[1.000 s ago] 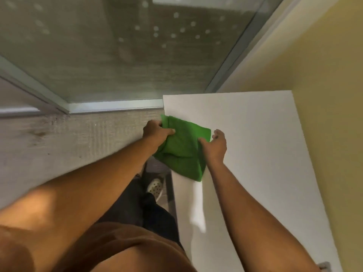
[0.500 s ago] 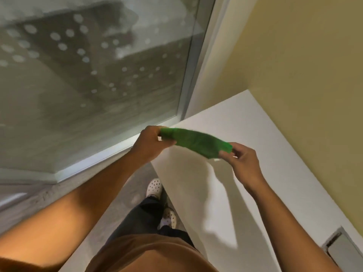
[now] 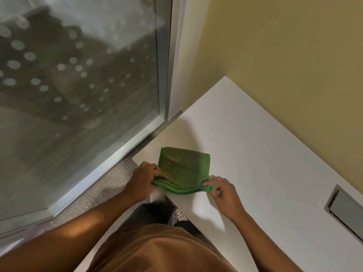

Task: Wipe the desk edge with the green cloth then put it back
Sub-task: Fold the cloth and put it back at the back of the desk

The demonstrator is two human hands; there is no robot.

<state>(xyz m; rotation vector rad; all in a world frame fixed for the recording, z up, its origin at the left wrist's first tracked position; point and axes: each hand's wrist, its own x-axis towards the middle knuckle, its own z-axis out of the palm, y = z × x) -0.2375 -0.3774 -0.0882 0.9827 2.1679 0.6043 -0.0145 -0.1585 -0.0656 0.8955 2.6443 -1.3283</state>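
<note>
The green cloth (image 3: 184, 169) is folded into a flat rectangle and lies on the near left corner of the white desk (image 3: 265, 163). My left hand (image 3: 146, 178) pinches its near left corner at the desk edge. On the near right corner of the cloth my right hand (image 3: 222, 192) pinches the folded layers. Both hands rest at the desk's front edge, with the cloth stretched between them.
A glass door with a metal frame (image 3: 110, 158) stands to the left. The yellow wall (image 3: 284, 55) runs behind the desk. A grey metal cable flap (image 3: 345, 211) is set in the desk at right. My shoes and dark trousers (image 3: 165, 211) are below the desk edge.
The cloth was held up in the air between both hands; it now lies flat and folded on the desk corner. The camera has tilted and moved.
</note>
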